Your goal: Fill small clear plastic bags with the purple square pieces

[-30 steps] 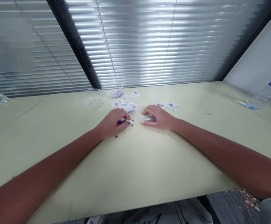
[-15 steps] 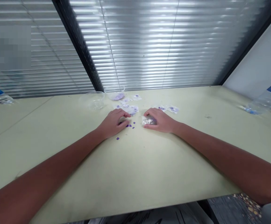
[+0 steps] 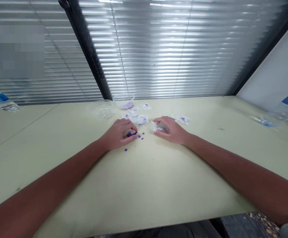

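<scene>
My left hand (image 3: 120, 134) rests on the table with thumb and forefinger curled nearly together. A small purple square piece (image 3: 135, 133) shows between their tips, and more purple pieces (image 3: 129, 134) lie in the hollow of the hand. Just right of the fingertips are several loose purple squares (image 3: 139, 136), and a single purple square (image 3: 125, 150) lies nearer to me. My right hand (image 3: 172, 130) is wrapped round a small clear plastic bag (image 3: 161, 127), its opening turned toward the left hand. What the bag holds is hard to make out.
Behind the hands lie small clear packets with purple bits (image 3: 139, 119) and further packets (image 3: 183, 119) to the right. Two clear plastic bowls stand at the back; one bowl (image 3: 104, 109) looks bare, the other bowl (image 3: 123, 97) holds pale purple bits. Water bottles (image 3: 283, 107) (image 3: 2, 100) flank the table.
My left thumb and forefinger have drawn closer together around purple pieces. The right hand still holds the bag, which looks less shiny. The whole view has shifted slightly.
</scene>
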A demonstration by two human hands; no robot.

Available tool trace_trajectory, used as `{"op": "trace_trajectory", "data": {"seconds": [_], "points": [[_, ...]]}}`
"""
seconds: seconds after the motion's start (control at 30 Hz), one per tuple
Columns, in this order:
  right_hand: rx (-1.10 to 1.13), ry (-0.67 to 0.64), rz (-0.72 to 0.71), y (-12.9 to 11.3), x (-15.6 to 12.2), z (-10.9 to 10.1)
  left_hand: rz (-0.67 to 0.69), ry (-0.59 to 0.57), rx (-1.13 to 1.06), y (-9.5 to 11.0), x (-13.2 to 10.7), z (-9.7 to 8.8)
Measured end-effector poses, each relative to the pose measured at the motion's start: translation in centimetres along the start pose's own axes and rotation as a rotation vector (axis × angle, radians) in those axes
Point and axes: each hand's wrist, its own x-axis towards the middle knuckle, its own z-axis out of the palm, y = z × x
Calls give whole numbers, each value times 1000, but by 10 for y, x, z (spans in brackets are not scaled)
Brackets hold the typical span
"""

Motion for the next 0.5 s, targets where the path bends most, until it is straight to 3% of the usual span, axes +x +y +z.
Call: {"op": "trace_trajectory", "data": {"seconds": [0.2,0.4,0.5], "points": [[347,-27,314,4,2,-7,-87,17,-77,-3,1,0],[591,159,385,22,10,-6,-405,-51,-463,-15,1,0],[668,197,399,28,11,-5,-449,-83,-573,-21,1,-2]]}}
